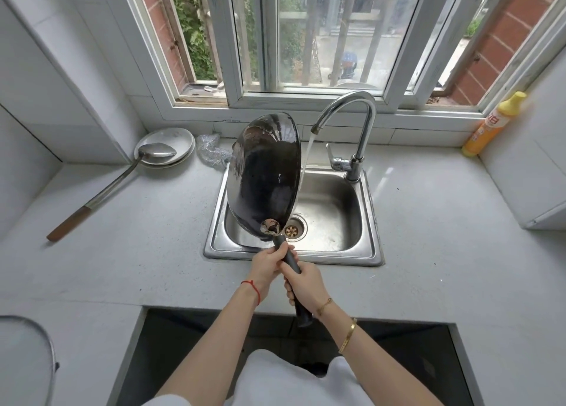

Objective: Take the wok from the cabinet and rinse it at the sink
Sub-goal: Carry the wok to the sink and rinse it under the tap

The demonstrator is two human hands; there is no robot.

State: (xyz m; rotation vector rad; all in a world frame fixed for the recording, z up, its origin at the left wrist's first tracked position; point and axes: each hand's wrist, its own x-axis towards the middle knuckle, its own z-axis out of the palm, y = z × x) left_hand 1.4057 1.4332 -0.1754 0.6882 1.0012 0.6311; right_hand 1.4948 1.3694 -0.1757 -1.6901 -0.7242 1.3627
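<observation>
Above the sink at frame centre, the wok stands on edge, its handle running down-frame into left hand then right hand, both wrapped tight, water falling just right of its rim.

The wok is black and round, with a long dark handle. It is tipped up on edge over the left part of the steel sink, its dark outer side facing left and near. Tap water falls just past its right rim.
</observation>
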